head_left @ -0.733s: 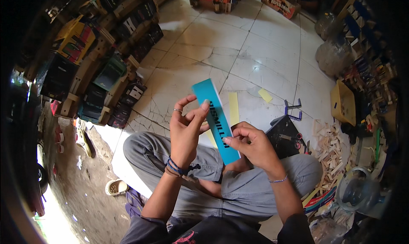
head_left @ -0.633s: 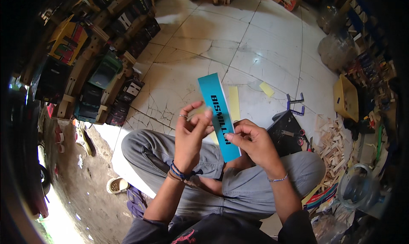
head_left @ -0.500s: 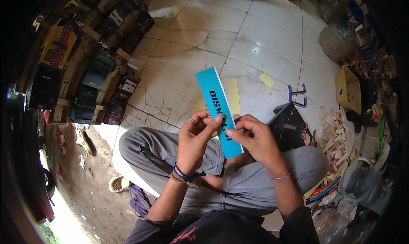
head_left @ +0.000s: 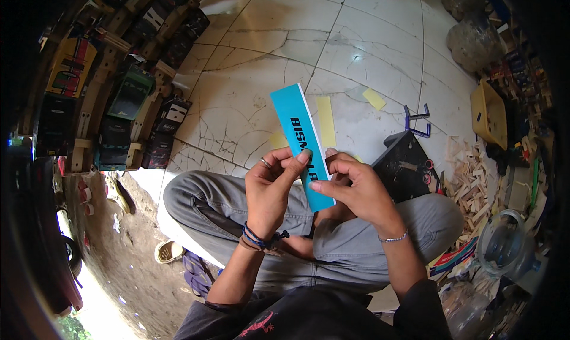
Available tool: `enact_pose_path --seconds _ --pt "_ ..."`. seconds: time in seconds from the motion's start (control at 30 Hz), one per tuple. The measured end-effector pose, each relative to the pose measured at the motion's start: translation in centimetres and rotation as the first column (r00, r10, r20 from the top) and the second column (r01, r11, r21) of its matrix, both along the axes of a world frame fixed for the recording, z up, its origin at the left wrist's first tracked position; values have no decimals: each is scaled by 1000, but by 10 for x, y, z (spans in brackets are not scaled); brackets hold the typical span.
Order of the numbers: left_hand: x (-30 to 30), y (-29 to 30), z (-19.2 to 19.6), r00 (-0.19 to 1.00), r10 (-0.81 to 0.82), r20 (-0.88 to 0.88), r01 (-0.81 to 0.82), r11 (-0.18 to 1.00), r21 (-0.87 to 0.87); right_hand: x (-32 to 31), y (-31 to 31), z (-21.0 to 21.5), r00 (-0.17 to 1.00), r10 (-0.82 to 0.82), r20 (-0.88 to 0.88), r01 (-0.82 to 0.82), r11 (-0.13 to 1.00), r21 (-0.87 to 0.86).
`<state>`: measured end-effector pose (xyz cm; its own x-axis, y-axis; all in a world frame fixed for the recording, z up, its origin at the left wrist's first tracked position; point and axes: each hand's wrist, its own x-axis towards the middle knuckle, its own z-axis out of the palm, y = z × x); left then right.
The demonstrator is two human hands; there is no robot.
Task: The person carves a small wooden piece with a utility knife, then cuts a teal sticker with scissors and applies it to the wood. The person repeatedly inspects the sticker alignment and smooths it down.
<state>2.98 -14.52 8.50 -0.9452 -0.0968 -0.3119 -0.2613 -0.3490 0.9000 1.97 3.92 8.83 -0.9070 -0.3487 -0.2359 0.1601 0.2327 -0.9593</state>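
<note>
A long teal sticker strip point(head_left: 289, 105) with black lettering and a white edge is held tilted over my lap, its top leaning left. My left hand point(head_left: 274, 182) pinches its left side near the middle, thumb on the printed face. From the other side my right hand point(head_left: 355, 182) grips the lower part, thumb on the face and fingers behind the right edge. What the fingers do behind the strip is hidden. Pale yellow paper strips point(head_left: 326, 121) lie on the floor just beyond my hands, and a smaller yellow piece point(head_left: 374, 99) sits farther right.
A black angled board point(head_left: 404, 168) stands by my right knee, with a blue-purple bracket point(head_left: 418, 121) beyond it. Wood offcuts point(head_left: 472, 179) and a yellow tub point(head_left: 489, 115) are at the right. Shelves of boxes point(head_left: 127, 93) line the left. Cracked white tiles point(head_left: 267, 61) stretch ahead.
The strip has shifted slightly up and left in view, and my right thumb sits a little farther left on its face. Both hands keep their hold.
</note>
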Motion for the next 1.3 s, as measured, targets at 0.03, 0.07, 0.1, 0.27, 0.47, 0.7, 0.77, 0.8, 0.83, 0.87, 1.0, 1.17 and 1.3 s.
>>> enact_pose_path --seconds 0.03,0.07,0.1,0.27,0.47,0.7,0.77,0.8,0.83,0.87,1.0,1.17,1.3 --pt "1 -1 0 1000 0 -6 0 1000 -5 0 0 0 1000 4 8 -4 1000 13" --pt "2 -1 1 1000 0 -11 0 1000 -11 0 0 -1 1000 9 -4 -9 1000 9" --pt "3 -2 1 1000 -2 -5 2 1000 -15 0 0 -1 999 11 32 -12 1000 18" --pt "5 -2 1 1000 9 -15 -9 1000 -23 0 -1 -5 997 41 -62 -39 998 40" --pt "6 -3 0 1000 10 -28 -11 1000 -22 2 -2 -7 999 26 -37 -25 999 25" --pt "9 -4 1 999 15 -32 -16 1000 -11 2 -3 -7 999 29 14 -30 999 41" --pt "10 -4 1 999 24 -34 -25 1000 -9 2 -3 -7 999 32 27 -33 999 15" --pt "10 -4 0 999 17 -33 -17 1000 -4 2 -3 -8 998 32 49 -33 999 34" --pt "10 -4 0 999 15 -32 -15 1000 -8 2 -3 -8 998 34 50 -35 999 28" --pt "11 -4 1 999 12 -30 -13 1000 -14 2 -3 -9 999 36 37 -36 999 -3" --pt "10 -4 2 999 43 -7 -43 999 -12 2 -6 -16 999 -6 -45 4 999 -41" --pt "12 -10 8 998 60 38 -61 998 24 6 -9 -21 1000 -12 -21 8 984 -181" --pt "16 -13 11 1000 2 -7 -2 1000 -16 7 -10 -19 988 -30 151 58 981 -185"
